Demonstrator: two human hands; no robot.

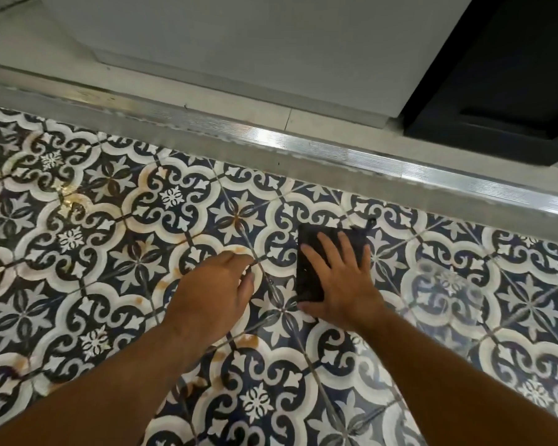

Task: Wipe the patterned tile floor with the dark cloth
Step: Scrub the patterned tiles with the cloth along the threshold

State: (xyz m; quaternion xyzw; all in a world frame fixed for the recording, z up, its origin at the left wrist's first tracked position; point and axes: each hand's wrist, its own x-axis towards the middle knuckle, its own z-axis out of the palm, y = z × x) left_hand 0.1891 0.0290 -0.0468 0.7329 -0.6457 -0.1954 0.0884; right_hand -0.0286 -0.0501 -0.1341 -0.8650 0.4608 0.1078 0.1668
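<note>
A dark folded cloth (310,268) lies flat on the blue-and-white patterned tile floor (110,220), just right of centre. My right hand (339,281) presses down on it with fingers spread and straight. My left hand (213,291) rests on the tiles just left of the cloth, its fingers bent down with the tips on the floor, holding nothing. Brown rusty stains mark the tiles left of and below my hands, and the tiles to the right look wet and shiny.
A ridged metal threshold strip (303,146) runs diagonally across the far side of the tiles. Beyond it is a pale grey floor (207,59). A black cabinet or door base (496,91) stands at the upper right.
</note>
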